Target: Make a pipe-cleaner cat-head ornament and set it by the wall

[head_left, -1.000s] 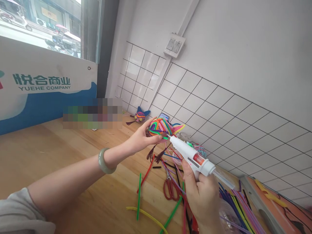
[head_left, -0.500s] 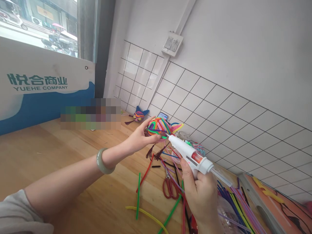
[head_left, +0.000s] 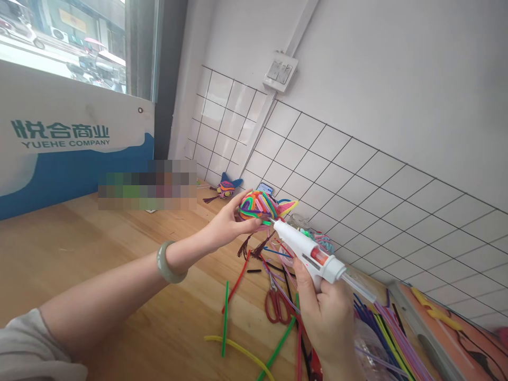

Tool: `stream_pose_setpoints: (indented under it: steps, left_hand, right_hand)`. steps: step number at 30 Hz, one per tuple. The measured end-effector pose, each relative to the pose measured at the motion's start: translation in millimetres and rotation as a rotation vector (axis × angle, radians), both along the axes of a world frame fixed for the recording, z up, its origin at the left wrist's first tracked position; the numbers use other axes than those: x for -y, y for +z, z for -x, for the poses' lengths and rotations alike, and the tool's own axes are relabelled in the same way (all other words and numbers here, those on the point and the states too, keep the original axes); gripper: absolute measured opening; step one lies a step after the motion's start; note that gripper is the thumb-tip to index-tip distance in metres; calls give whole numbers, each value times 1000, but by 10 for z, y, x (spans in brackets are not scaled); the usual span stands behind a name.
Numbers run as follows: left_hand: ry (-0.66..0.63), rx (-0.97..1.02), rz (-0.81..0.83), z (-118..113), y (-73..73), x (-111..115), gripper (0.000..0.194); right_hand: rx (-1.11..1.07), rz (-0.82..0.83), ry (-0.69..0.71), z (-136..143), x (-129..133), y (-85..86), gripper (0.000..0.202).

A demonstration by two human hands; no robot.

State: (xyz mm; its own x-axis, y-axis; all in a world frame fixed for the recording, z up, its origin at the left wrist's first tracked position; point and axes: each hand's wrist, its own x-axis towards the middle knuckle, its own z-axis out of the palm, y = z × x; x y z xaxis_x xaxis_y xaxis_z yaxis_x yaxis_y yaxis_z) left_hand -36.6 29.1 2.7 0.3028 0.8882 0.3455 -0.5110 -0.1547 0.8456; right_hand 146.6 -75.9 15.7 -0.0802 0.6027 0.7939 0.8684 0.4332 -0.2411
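My left hand (head_left: 234, 217), with a pale bangle on its wrist, grips a striped, many-coloured fuzzy craft piece (head_left: 260, 205) with a pink and yellow pointed ear. Dark red tassels (head_left: 260, 247) hang below it. Around the handle of a white glue gun (head_left: 304, 244) my right hand (head_left: 327, 312) is closed. The gun's nozzle points left and meets the lower right edge of the craft piece, by my left thumb. A clear glue stick sticks out of the gun's rear.
Red-handled scissors (head_left: 278, 304) and loose fuzzy stems (head_left: 225, 320) lie on the wooden table (head_left: 119, 264). A similar finished-looking piece (head_left: 226, 188) and a phone (head_left: 265, 188) are near the wall. Bundled stems (head_left: 387, 333) and yellow-handled pliers (head_left: 440, 315) lie right.
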Motion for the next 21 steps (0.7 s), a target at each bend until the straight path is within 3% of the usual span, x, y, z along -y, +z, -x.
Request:
stream_pose_setpoints:
  steps: [21]
  left_hand:
    - [36, -54, -8, 4, -30, -22, 82]
  right_hand:
    - [-5, 5, -8, -6, -10, -1, 30]
